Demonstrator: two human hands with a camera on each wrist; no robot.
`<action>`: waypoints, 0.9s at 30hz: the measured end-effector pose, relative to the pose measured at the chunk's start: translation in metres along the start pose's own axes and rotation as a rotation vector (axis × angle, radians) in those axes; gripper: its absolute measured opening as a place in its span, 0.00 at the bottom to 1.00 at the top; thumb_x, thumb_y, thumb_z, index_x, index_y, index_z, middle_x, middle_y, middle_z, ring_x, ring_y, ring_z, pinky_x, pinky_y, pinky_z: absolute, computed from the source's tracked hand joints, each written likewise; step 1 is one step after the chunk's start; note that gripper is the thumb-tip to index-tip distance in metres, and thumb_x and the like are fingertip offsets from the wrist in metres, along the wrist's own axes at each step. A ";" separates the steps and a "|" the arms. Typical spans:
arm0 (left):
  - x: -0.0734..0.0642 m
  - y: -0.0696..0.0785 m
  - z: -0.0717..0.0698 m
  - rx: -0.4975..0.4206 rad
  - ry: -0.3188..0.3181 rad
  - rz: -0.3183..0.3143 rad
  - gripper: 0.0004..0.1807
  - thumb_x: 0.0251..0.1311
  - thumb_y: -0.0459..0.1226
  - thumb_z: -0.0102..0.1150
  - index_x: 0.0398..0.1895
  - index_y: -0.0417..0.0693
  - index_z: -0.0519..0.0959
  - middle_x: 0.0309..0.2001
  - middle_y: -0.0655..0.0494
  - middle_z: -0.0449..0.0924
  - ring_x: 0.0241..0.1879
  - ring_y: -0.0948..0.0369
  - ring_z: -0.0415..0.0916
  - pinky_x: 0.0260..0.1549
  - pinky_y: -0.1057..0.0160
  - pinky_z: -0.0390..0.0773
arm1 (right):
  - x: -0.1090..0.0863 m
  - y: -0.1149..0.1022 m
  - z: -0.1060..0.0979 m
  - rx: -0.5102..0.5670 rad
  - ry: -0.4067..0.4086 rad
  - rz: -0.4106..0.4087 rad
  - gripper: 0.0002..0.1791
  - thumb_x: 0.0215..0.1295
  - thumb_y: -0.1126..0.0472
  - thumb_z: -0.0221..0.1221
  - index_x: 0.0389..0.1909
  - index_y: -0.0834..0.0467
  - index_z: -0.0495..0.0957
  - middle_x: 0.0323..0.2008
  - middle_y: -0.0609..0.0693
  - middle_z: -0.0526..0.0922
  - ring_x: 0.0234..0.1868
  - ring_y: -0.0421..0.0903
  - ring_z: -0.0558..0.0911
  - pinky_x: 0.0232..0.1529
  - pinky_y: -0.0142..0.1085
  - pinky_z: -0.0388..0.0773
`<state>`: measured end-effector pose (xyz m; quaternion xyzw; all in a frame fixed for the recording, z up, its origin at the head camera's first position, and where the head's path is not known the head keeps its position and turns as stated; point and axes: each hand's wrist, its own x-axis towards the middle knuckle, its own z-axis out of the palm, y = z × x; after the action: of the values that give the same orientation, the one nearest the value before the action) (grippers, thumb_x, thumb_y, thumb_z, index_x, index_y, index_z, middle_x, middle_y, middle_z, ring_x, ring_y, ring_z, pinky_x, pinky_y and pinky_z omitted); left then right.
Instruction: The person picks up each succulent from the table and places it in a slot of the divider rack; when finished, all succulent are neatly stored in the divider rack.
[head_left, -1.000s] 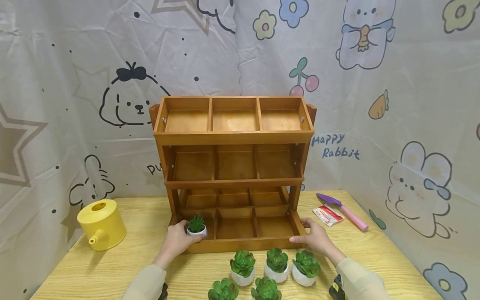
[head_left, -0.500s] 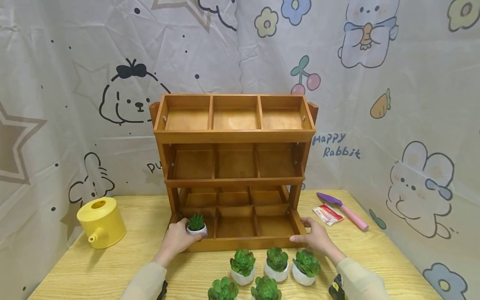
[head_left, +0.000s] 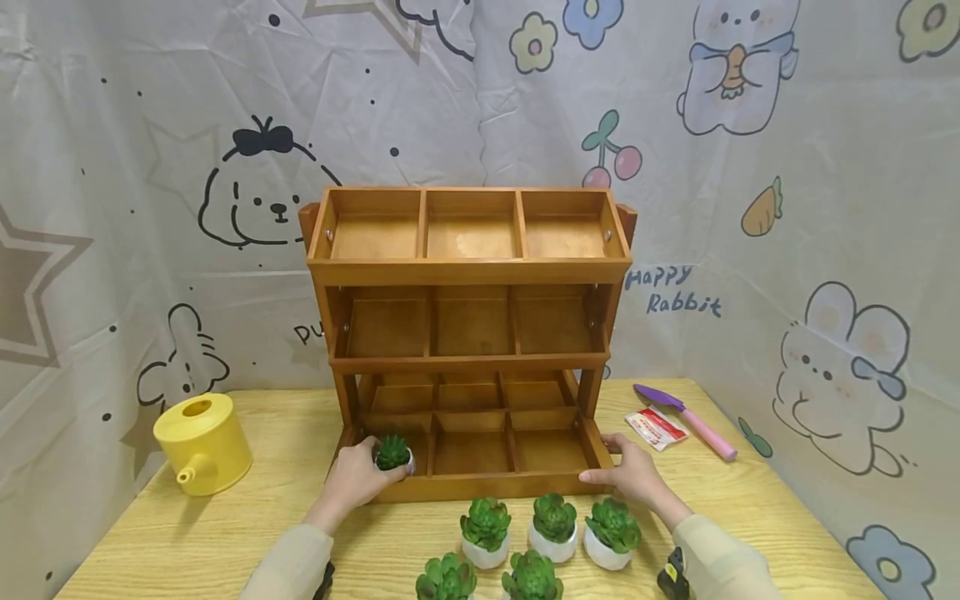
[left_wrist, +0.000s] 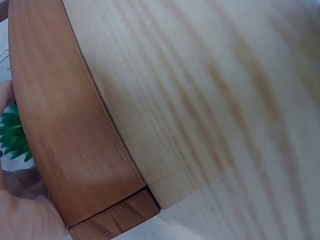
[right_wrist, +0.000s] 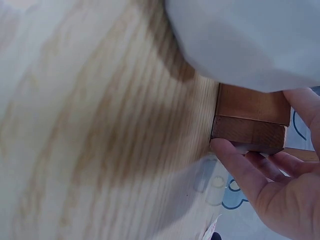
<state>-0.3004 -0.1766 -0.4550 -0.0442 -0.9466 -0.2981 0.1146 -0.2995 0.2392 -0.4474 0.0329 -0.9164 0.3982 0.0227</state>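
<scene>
A brown wooden three-tier rack (head_left: 468, 273) stands in the middle of the table. My left hand (head_left: 357, 477) holds a small spiky green succulent in a white pot (head_left: 393, 454), inside the left front compartment of the bottom tray. In the left wrist view, the succulent's leaves (left_wrist: 15, 134) show beyond the tray's wooden edge (left_wrist: 75, 130), beside part of my hand (left_wrist: 25, 212). My right hand (head_left: 633, 475) grips the right front corner of that tray, thumb in front and fingers at the side. The right wrist view shows the fingers around the wooden corner (right_wrist: 252, 131).
Several leafy succulents in white pots stand before the rack, such as one near my right hand (head_left: 612, 533). A yellow watering can (head_left: 204, 446) is at the left. At the right lie a red-and-white packet (head_left: 656, 428) and a purple-bladed trowel with a pink handle (head_left: 705, 433).
The spiky succulent in my left hand has lowered slightly within the compartment. Both hands stay at nearly the same spots, and the head view has tilted a little.
</scene>
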 end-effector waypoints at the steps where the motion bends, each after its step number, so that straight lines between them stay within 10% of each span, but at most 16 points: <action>1: 0.000 0.000 0.000 0.001 -0.005 0.000 0.32 0.44 0.54 0.71 0.40 0.34 0.77 0.26 0.49 0.81 0.25 0.59 0.78 0.25 0.58 0.78 | 0.000 0.000 0.000 0.009 -0.001 0.005 0.48 0.45 0.52 0.75 0.63 0.71 0.64 0.56 0.72 0.72 0.55 0.69 0.73 0.41 0.46 0.81; 27: -0.004 0.003 -0.003 -0.101 0.000 -0.043 0.44 0.44 0.58 0.70 0.54 0.32 0.72 0.46 0.41 0.80 0.42 0.52 0.77 0.42 0.51 0.78 | 0.001 0.000 0.001 -0.017 0.002 0.010 0.48 0.45 0.52 0.75 0.63 0.72 0.64 0.57 0.73 0.72 0.57 0.69 0.72 0.54 0.55 0.73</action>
<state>-0.2955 -0.1761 -0.4519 -0.0294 -0.9310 -0.3480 0.1060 -0.3009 0.2385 -0.4481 0.0279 -0.9199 0.3904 0.0220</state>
